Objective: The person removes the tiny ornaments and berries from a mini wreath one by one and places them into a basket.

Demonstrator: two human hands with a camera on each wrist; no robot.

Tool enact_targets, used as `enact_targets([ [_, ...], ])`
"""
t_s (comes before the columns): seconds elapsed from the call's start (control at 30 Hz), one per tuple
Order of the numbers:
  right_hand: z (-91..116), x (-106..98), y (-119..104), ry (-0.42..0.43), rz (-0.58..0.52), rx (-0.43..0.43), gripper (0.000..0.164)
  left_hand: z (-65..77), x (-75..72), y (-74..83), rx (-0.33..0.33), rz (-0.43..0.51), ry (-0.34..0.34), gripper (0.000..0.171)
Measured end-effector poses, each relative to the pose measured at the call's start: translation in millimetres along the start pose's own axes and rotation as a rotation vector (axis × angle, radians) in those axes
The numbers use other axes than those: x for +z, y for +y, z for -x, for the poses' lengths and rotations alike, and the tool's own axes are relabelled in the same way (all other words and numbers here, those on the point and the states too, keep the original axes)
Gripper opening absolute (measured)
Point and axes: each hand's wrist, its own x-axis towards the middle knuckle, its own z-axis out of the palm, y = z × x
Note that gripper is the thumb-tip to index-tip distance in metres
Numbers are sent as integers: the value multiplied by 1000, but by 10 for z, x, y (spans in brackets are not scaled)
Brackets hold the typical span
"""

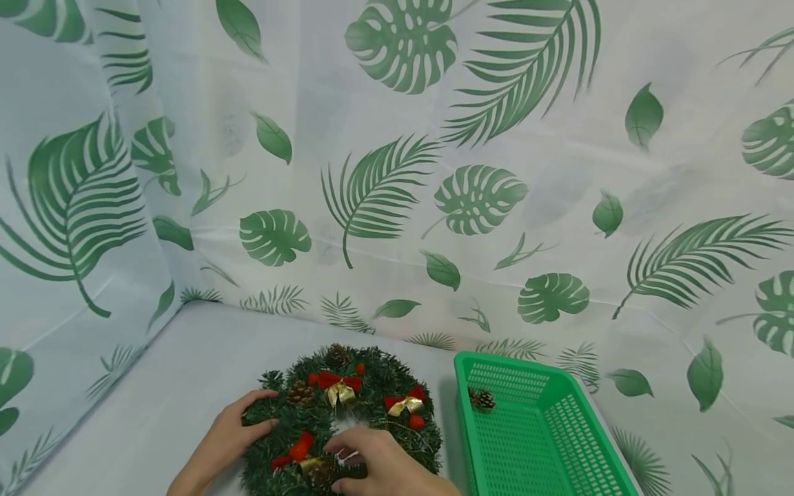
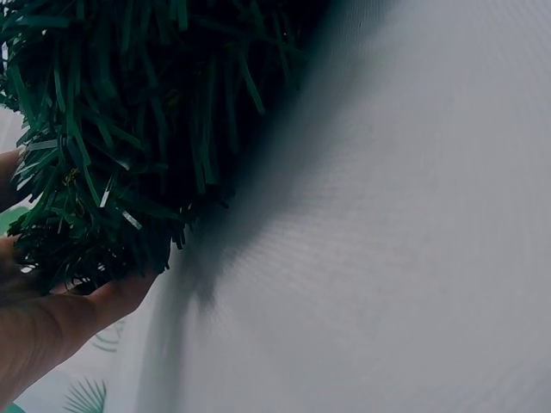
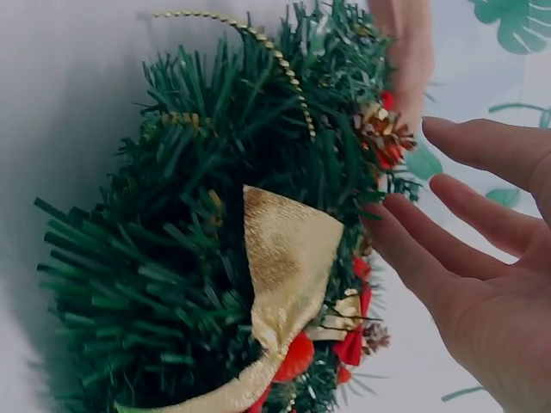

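Observation:
A green tinsel wreath point(image 1: 397, 368) lies on the white surface, dressed with red and gold bows, red balls and pine cones. My left hand point(image 1: 226, 434) grips its left edge, greenery between thumb and fingers, as the left wrist view also shows. Over the wreath's lower middle, my right hand point(image 1: 387, 458) has its fingers loosely bent beside a pine cone point(image 1: 322, 475). In the right wrist view those fingers point(image 3: 413, 232) are spread and nothing is between them. A gold bow point(image 3: 288, 254) and a beaded gold string point(image 3: 280, 60) stand out on the wreath there.
To the right of the wreath is a green plastic basket point(image 1: 466, 427) with pine cones point(image 1: 485, 400) at its left side. A white curtain with green leaf prints point(image 1: 384, 289) hangs behind the table point(image 1: 223, 344) and along its left side.

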Motion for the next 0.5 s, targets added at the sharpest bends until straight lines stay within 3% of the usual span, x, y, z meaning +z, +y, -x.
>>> enact_targets([
  [0.13,-221,154,528,-25,39,-105,42,4,-4,-7,-9,2,-6,60],
  [0.2,-287,213,669,-16,28,-141,42,3,-3,-2,-9,0,-5,59],
  [0.3,-348,252,755,-16,49,-177,42,-4,-4,9,-1,-10,0,58],
  [0.5,-359,244,643,-13,133,-175,41,-2,-4,14,8,-16,6,58],
])
